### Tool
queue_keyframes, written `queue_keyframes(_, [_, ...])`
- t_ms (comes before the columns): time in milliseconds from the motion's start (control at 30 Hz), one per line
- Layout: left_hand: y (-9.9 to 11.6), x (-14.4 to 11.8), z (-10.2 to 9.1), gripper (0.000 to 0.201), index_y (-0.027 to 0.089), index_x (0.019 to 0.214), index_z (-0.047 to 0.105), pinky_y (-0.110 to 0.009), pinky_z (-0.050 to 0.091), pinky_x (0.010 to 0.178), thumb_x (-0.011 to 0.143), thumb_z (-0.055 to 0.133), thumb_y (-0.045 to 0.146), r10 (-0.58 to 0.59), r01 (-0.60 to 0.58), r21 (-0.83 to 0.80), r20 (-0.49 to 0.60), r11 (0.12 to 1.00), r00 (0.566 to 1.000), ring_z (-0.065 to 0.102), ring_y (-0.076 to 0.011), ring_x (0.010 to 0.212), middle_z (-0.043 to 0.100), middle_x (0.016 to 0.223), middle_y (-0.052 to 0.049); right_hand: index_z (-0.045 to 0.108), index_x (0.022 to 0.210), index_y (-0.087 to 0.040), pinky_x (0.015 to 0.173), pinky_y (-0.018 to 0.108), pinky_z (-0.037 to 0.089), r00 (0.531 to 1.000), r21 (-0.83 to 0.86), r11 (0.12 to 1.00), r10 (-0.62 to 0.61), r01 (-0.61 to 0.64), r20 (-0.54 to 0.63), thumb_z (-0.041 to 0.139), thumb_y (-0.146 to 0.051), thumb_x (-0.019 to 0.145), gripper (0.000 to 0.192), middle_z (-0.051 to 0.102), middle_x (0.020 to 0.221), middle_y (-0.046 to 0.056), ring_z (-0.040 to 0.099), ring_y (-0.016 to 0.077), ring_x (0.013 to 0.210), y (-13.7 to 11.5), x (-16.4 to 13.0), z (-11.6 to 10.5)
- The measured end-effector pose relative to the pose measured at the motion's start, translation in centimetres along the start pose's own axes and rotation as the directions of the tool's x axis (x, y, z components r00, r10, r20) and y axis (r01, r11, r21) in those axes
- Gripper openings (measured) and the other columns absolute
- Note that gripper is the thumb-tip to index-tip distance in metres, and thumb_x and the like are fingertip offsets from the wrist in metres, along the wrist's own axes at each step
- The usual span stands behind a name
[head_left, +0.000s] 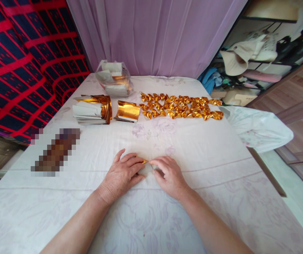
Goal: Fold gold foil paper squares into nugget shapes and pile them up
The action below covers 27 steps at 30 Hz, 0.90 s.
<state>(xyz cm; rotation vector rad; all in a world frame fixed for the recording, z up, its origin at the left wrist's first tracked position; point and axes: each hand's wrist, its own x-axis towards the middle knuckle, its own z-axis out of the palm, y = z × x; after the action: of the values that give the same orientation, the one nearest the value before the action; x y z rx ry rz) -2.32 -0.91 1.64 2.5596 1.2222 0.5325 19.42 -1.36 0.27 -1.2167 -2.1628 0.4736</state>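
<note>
A small piece of gold foil paper point(145, 162) is between my two hands, low over the middle of the table, most of it hidden by my fingers. My left hand point(121, 172) has its fingertips closed on the paper's left side, the little gold patch showing beside them. From the other side, the thumb and forefinger of my right hand point(170, 175) pinch the paper, where a thin pale edge shows. Farther back are a short stack of gold foil sheets point(128, 111) and several gold twisted foil pieces point(181, 107) laid in rows.
A fanned pile of grey-backed foil sheets point(89, 110) lies at the back left, before a clear plastic bag point(114, 80) of more sheets. A blurred-out item point(55, 151) sits at left. A white plastic bag point(262, 128) hangs by the right edge; a shelf holds a cap point(236, 58).
</note>
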Motion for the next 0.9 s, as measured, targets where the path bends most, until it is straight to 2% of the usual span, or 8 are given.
queue_keyframes(167, [-0.1, 0.1, -0.4, 0.022, 0.022, 0.107, 0.065, -0.051, 0.023, 0.114, 0.093, 0.054, 0.035, 0.007, -0.006, -0.012, 0.045, 1.000, 0.999, 0.056, -0.0240, 0.119, 0.068, 0.120, -0.004, 0.062, 0.109, -0.022, 0.087, 0.038, 0.046, 0.999, -0.001, 1.000, -0.032, 0.032, -0.003, 0.051, -0.003, 0.074, 0.041, 0.067, 0.104, 0.006, 0.058, 0.0217, 0.098, 0.0, 0.0, 0.0])
queue_keyframes(300, [-0.3, 0.1, -0.7, 0.020, 0.022, 0.103, 0.064, -0.052, 0.022, 0.113, 0.097, 0.047, 0.031, 0.006, -0.002, -0.047, 0.082, 0.999, 0.997, 0.056, -0.0224, 0.120, 0.068, 0.119, -0.004, 0.066, 0.106, -0.024, 0.086, 0.039, 0.046, 0.999, -0.070, 0.996, -0.052, 0.052, 0.007, 0.055, -0.008, 0.081, 0.032, 0.065, 0.105, 0.006, 0.058, 0.0216, 0.097, -0.1, 0.1, 0.0])
queue_keyframes(433, [-0.3, 0.0, -0.8, 0.019, 0.023, 0.105, 0.062, -0.053, 0.017, 0.114, 0.096, 0.046, 0.028, 0.018, -0.011, -0.074, 0.086, 0.997, 0.996, 0.054, -0.0224, 0.122, 0.067, 0.119, -0.004, 0.069, 0.103, -0.025, 0.083, 0.038, 0.045, 0.991, -0.174, 0.975, -0.132, 0.134, 0.025, 0.059, -0.013, 0.085, 0.024, 0.064, 0.106, 0.006, 0.056, 0.0212, 0.096, -0.3, 0.2, -0.1])
queue_keyframes(533, [-0.1, -0.1, -1.0, 0.025, 0.022, 0.114, 0.058, -0.055, 0.017, 0.115, 0.092, 0.047, 0.022, 0.034, -0.029, -0.091, 0.061, 0.995, 0.998, 0.052, -0.0235, 0.125, 0.063, 0.126, -0.007, 0.070, 0.097, -0.026, 0.081, 0.035, 0.044, 0.980, -0.219, 0.955, -0.199, 0.201, 0.029, 0.058, -0.017, 0.090, 0.016, 0.065, 0.106, 0.005, 0.055, 0.0197, 0.094, -0.6, 0.3, -0.2])
queue_keyframes(633, [-0.1, -0.4, -1.3, 0.033, 0.021, 0.121, 0.054, -0.053, 0.020, 0.114, 0.090, 0.043, 0.017, 0.026, -0.028, -0.092, -0.028, 0.995, 0.999, 0.051, -0.0233, 0.125, 0.059, 0.131, -0.009, 0.070, 0.093, -0.025, 0.082, 0.034, 0.043, 0.969, -0.230, 0.942, -0.241, 0.246, 0.050, 0.057, -0.020, 0.092, 0.014, 0.067, 0.103, 0.003, 0.055, 0.0189, 0.095, -0.9, 0.4, -0.2])
queue_keyframes(767, [-1.2, -0.6, -1.8, 0.027, 0.021, 0.114, 0.057, -0.043, 0.038, 0.100, 0.093, 0.042, 0.017, -0.007, -0.006, -0.098, -0.138, 0.995, 0.990, 0.060, -0.0203, 0.107, 0.066, 0.115, -0.007, 0.069, 0.091, -0.024, 0.083, 0.034, 0.042, 0.963, -0.205, 0.941, -0.258, 0.270, 0.083, 0.059, -0.019, 0.091, 0.011, 0.069, 0.101, 0.001, 0.055, 0.0186, 0.096, -1.1, 0.3, -0.1])
queue_keyframes(833, [-1.8, -0.8, -1.9, 0.020, 0.021, 0.106, 0.060, -0.038, 0.043, 0.088, 0.093, 0.046, 0.019, -0.032, 0.019, -0.085, -0.151, 0.996, 0.988, 0.063, -0.0189, 0.095, 0.069, 0.102, -0.004, 0.069, 0.092, -0.024, 0.084, 0.034, 0.042, 0.963, -0.199, 0.943, -0.255, 0.268, 0.090, 0.060, -0.018, 0.090, 0.010, 0.069, 0.103, 0.001, 0.056, 0.0184, 0.097, -1.2, 0.3, 0.0])
queue_keyframes(900, [-2.1, -0.8, -1.8, 0.014, 0.022, 0.100, 0.064, -0.036, 0.043, 0.084, 0.092, 0.053, 0.022, -0.037, 0.029, -0.065, -0.121, 0.997, 0.992, 0.063, -0.0186, 0.090, 0.070, 0.095, -0.002, 0.069, 0.094, -0.025, 0.084, 0.035, 0.042, 0.964, -0.192, 0.946, -0.246, 0.261, 0.101, 0.061, -0.019, 0.090, 0.010, 0.069, 0.104, 0.001, 0.056, 0.0186, 0.097, -1.2, 0.3, 0.0])
